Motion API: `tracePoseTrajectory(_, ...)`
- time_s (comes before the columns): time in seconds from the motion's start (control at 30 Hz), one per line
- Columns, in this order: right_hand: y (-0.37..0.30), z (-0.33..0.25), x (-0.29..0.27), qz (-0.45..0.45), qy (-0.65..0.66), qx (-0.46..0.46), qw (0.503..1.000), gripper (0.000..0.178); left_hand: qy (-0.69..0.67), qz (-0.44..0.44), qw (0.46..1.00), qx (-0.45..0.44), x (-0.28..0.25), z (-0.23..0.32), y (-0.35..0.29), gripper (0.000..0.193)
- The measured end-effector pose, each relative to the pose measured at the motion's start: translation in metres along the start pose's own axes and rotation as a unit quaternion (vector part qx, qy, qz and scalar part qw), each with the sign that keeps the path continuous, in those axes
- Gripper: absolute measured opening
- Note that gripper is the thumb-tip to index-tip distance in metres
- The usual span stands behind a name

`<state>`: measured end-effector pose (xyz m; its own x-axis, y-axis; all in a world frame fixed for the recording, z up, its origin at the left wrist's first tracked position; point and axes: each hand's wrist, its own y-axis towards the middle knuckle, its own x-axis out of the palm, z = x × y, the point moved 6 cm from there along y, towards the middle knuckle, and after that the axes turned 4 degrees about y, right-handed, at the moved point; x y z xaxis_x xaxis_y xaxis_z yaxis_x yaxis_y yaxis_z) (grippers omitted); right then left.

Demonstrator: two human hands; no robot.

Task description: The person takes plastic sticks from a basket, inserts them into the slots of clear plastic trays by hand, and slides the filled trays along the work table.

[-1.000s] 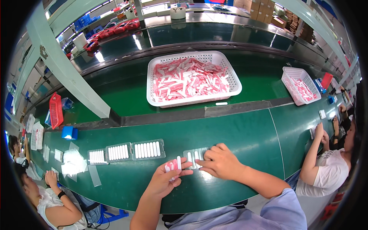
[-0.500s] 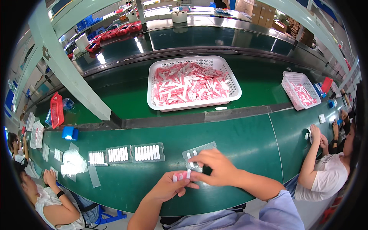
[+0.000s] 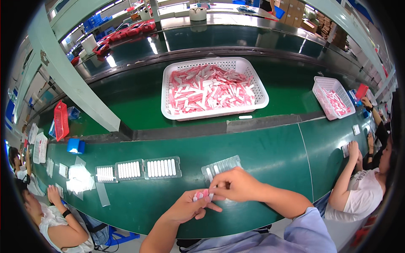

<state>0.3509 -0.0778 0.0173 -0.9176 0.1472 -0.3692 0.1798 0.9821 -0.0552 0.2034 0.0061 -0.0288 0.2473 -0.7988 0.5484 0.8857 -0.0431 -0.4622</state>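
Note:
My left hand [image 3: 188, 207] is closed around a few small pink-and-white strips [image 3: 201, 195] with rounded ends, like little nail files. At their right end, the thumb and fingers of my right hand [image 3: 238, 185] pinch one white strip [image 3: 211, 192]. Just beyond the hands lies a clear plastic tray [image 3: 233, 163], set at a slant, with a couple of white strips [image 3: 216, 169] in its left part. My right hand covers its near edge. To the left stand three clear trays holding rows of white strips, the closest being this filled tray [image 3: 163, 167].
A large white basket [image 3: 215, 114] heaped with pink-and-white strips sits across the bench, one loose strip [image 3: 245, 117] beside it. Clear sheets [image 3: 80, 178], a blue box [image 3: 76, 146] and a red basket [image 3: 61, 121] are at left. Co-workers sit on both sides; a metal post [image 3: 80, 80] rises at left.
My right hand has drawn back from over the slanted tray toward my left hand, its fingers now together at the held strips. My left hand stays nearly in place.

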Motion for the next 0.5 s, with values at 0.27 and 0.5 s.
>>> tracePoseTrajectory(0.27,-0.005,-0.013,-0.056,0.141,0.276,-0.083,0.947,0.008,-0.035,0.007,0.998,0.056,-0.018,-0.003,0.002,0.031)
tracePoseTrajectory(0.5,-0.006,-0.022,-0.055,0.125,0.237,-0.093,0.959,0.011,-0.111,-0.004,0.991,0.077,-0.019,-0.002,0.002,0.024)
